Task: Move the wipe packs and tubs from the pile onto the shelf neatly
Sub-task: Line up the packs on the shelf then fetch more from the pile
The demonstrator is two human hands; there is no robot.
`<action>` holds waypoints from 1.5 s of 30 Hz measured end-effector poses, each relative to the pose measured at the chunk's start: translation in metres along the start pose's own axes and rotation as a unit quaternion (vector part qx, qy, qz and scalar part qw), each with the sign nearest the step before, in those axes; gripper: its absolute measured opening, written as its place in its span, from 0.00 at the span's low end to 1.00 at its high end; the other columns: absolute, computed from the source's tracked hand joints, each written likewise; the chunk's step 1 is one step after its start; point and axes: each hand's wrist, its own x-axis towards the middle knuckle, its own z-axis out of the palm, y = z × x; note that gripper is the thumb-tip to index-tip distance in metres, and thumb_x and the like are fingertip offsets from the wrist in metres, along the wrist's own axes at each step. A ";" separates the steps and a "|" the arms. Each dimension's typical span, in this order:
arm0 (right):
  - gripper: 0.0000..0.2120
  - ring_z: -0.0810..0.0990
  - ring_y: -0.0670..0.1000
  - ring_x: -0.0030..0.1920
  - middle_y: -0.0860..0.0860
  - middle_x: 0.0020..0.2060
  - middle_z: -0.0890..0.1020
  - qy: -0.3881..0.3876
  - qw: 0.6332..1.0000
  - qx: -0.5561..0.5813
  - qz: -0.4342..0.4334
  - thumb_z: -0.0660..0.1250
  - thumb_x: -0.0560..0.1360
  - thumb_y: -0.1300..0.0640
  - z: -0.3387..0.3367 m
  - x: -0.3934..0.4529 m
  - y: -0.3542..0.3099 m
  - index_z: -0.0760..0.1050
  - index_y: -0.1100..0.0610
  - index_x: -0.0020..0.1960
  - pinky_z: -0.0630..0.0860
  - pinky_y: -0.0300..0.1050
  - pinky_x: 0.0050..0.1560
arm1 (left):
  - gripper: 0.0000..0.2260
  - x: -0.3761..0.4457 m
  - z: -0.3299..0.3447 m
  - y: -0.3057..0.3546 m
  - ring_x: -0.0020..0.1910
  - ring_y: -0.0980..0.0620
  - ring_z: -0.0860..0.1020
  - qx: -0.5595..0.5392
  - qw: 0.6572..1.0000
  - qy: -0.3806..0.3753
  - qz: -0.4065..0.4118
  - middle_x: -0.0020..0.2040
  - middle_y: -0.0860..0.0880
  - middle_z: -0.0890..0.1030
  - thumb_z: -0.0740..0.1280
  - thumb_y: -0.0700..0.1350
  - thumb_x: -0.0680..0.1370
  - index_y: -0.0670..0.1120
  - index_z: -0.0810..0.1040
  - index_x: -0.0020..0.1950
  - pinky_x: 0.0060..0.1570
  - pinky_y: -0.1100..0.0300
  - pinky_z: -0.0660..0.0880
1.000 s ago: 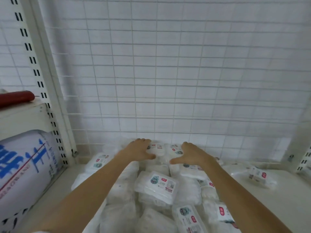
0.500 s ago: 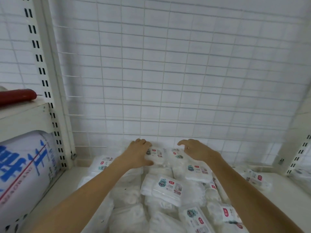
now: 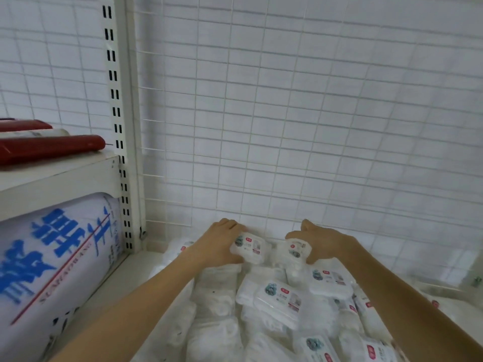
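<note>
A heap of white wipe packs (image 3: pixel 277 304) with red and teal labels covers the shelf board (image 3: pixel 125 278) in front of me. My left hand (image 3: pixel 219 242) grips one white wipe pack (image 3: pixel 249 246) at the back of the heap, tilted up off the pile. My right hand (image 3: pixel 324 240) grips a second wipe pack (image 3: pixel 296 249) right beside it, also tipped up. The two packs sit a short gap apart, close to the wire mesh back wall (image 3: pixel 287 126). Both forearms reach over the heap.
A slotted white upright (image 3: pixel 119 126) bounds the bay on the left. Beyond it, a big white bag with blue lettering (image 3: pixel 52 257) lies under a side shelf carrying red rolls (image 3: pixel 49 147). Bare shelf board runs along the left of the heap.
Both hands went from lying flat on the rear packs to gripping one pack each and tipping them up. The view has swung left and nearer.
</note>
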 end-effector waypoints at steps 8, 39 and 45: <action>0.29 0.74 0.50 0.49 0.50 0.55 0.73 0.178 0.963 0.197 0.048 0.74 0.66 0.51 0.012 -0.028 0.010 0.64 0.53 0.62 0.73 0.44 0.47 | 0.32 -0.006 -0.006 0.000 0.63 0.49 0.65 -0.069 0.997 0.002 -0.042 0.66 0.48 0.69 0.72 0.51 0.70 0.45 0.64 0.70 0.62 0.62 0.60; 0.33 0.73 0.54 0.54 0.56 0.59 0.70 0.459 0.804 0.231 0.298 0.78 0.62 0.59 0.175 -0.433 0.043 0.69 0.56 0.64 0.78 0.53 0.50 | 0.32 -0.072 0.037 0.291 0.61 0.54 0.66 -0.322 0.929 0.059 0.173 0.59 0.53 0.66 0.75 0.50 0.66 0.44 0.68 0.66 0.62 0.63 0.63; 0.34 0.70 0.50 0.54 0.50 0.56 0.68 0.426 0.773 0.285 0.373 0.78 0.64 0.58 0.241 -0.543 0.051 0.68 0.55 0.66 0.77 0.53 0.53 | 0.38 -0.113 0.086 0.391 0.57 0.52 0.70 -0.336 0.926 -0.018 0.171 0.57 0.51 0.69 0.64 0.65 0.62 0.43 0.70 0.64 0.57 0.64 0.65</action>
